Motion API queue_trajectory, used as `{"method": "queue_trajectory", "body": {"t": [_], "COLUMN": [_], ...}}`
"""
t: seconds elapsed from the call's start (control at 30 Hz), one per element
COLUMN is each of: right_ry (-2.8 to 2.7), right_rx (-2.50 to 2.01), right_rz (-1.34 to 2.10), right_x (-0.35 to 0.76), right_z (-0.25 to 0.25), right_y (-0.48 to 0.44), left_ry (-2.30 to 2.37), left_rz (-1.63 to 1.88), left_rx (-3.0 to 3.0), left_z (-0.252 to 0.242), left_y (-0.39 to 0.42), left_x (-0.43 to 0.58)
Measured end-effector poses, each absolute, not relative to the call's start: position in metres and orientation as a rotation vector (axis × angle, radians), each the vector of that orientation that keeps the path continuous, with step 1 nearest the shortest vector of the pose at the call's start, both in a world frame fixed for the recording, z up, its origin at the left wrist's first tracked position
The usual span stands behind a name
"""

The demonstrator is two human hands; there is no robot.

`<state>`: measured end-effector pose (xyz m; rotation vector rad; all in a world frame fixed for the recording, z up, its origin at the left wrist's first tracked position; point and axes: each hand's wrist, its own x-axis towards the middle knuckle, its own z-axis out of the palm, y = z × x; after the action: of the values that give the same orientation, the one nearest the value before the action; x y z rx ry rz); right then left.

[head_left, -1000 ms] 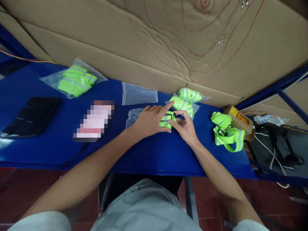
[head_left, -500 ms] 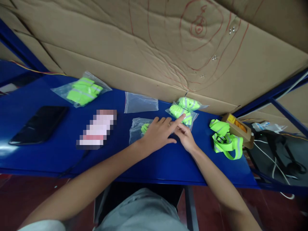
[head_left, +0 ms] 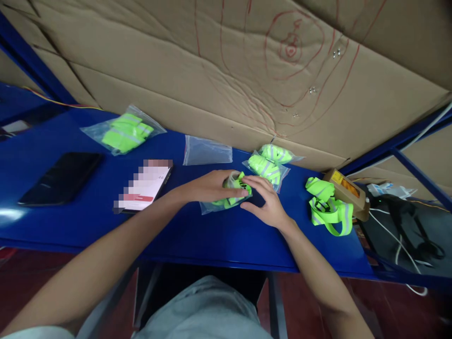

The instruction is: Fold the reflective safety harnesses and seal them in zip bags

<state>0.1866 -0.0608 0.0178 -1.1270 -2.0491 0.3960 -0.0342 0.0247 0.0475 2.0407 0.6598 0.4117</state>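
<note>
My left hand [head_left: 208,186] wraps over a clear zip bag [head_left: 208,207], thumb lying along the top of it. Inside that bag, partly hidden by the hand, is a bunched neon-green reflective strap [head_left: 231,201]. To its right, my right hand [head_left: 266,201] has thumb and fingers spread apart, fingertips at the edge of the strap; whether they touch is hard to see. Just beyond my hands, two bagged neon-green strap bundles [head_left: 264,168] lie against each other. A flat clear bag [head_left: 208,150] with nothing visible inside lies behind my left hand.
Loose reflective straps [head_left: 332,212] lie on the right beside an open cardboard box [head_left: 348,188]. Leftward are a phone with a lit screen [head_left: 144,188], a black tablet-like device [head_left: 61,179] and another bagged strap [head_left: 127,132]. A cardboard wall [head_left: 158,70] borders the blue table [head_left: 219,245].
My left hand has gone from lying flat over the bag to gripping it, lifting its right end. My right hand has come out from under the left, fingers spreading.
</note>
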Motion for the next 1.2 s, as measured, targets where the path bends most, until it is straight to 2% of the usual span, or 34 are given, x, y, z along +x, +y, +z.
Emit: {"method": "queue_trajectory", "body": {"t": [0.23,0.37,0.5,0.63,0.77,0.87,1.0,1.2], "right_ry": [-1.937,-1.689,-1.658,-1.581,-1.49,-1.452,-1.485,-1.267], "right_rx": [-1.191,-1.235,-1.302,-1.279,-1.241,-1.262,-1.343,-1.375], "right_rz": [0.65,0.781,0.782,1.086,1.318,1.151,0.813,0.994], "right_x": [0.192,0.192,0.194,0.204,0.204,0.2,0.202,0.205], "right_z": [0.004,0.014,0.02,0.012,-0.002,-0.005,-0.001,-0.006], "right_y": [-0.058,-0.061,-0.057,-0.047,-0.044,-0.044,-0.04,-0.033], "left_ry": [0.634,0.323,0.558,0.61,0.486,0.471,0.532,0.544], "left_rz": [0.332,0.3,0.46,0.527,0.389,0.298,0.446,0.596], "left_rx": [2.086,1.711,1.353,1.231,1.052,0.92,0.917,0.903], "left_z": [0.055,0.05,0.028,0.017,0.012,0.007,0.006,0.012], "left_y": [0.016,0.013,0.011,0.01,0.01,0.014,0.023,0.03], "left_x": [-0.012,-0.01,-0.003,-0.001,-0.007,-0.008,-0.01,-0.015]}}
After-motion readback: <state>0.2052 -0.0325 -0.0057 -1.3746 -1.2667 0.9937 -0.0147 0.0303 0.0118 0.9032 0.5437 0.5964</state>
